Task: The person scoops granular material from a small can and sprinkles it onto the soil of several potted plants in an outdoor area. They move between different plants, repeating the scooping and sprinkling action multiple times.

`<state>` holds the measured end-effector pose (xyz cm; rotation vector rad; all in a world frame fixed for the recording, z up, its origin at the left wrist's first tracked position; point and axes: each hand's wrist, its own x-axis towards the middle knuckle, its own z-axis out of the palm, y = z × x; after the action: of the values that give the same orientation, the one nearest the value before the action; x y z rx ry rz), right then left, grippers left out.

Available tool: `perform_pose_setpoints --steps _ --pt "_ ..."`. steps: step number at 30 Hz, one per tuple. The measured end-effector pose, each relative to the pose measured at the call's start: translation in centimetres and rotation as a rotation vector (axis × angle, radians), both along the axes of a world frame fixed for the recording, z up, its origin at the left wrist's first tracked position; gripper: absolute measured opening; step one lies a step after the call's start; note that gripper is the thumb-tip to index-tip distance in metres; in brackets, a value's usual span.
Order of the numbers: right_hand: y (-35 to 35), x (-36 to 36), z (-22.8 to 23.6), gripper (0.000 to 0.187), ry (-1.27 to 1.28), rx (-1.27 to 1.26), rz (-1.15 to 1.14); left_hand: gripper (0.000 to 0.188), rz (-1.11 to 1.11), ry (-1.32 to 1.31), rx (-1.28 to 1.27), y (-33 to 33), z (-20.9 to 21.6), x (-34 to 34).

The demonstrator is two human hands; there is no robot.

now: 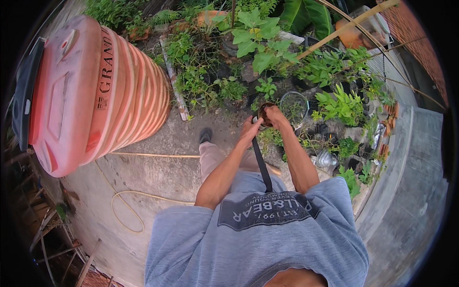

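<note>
Both of my arms reach forward over the edge of the plant bed, and my hands meet at a small brown, round, bowl-like thing (264,111). My left hand (250,129) is closed at its near left side, with the thumb on top. On the right side my right hand (276,116) has its fingers curled in at the rim; the fingertips are partly hidden. What lies inside is too small to make out. A black strap (261,162) runs from beside my left hand down to my shirt.
A big orange ribbed water tank (129,91) lies at the left. A yellowish hose (125,192) loops on the concrete. Leafy plants (258,40) fill the bed ahead, with a wire hoop (306,107) and a clear plastic bottle (326,159) among them. A bamboo pole (346,28) slants above, and a low concrete wall (411,162) curves at right.
</note>
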<state>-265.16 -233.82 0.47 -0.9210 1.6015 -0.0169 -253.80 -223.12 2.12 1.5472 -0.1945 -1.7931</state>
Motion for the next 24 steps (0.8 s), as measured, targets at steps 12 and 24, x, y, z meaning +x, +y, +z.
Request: perform_pose_setpoints --steps 12,24 --pt "-1.1 1.2 7.1 0.028 -0.420 0.056 -0.144 0.083 0.103 0.053 0.052 0.6 -3.3 -0.6" --pt "-0.6 1.8 3.2 0.029 -0.130 0.054 0.078 0.081 0.065 0.077 -0.002 0.3 -1.7 0.8"
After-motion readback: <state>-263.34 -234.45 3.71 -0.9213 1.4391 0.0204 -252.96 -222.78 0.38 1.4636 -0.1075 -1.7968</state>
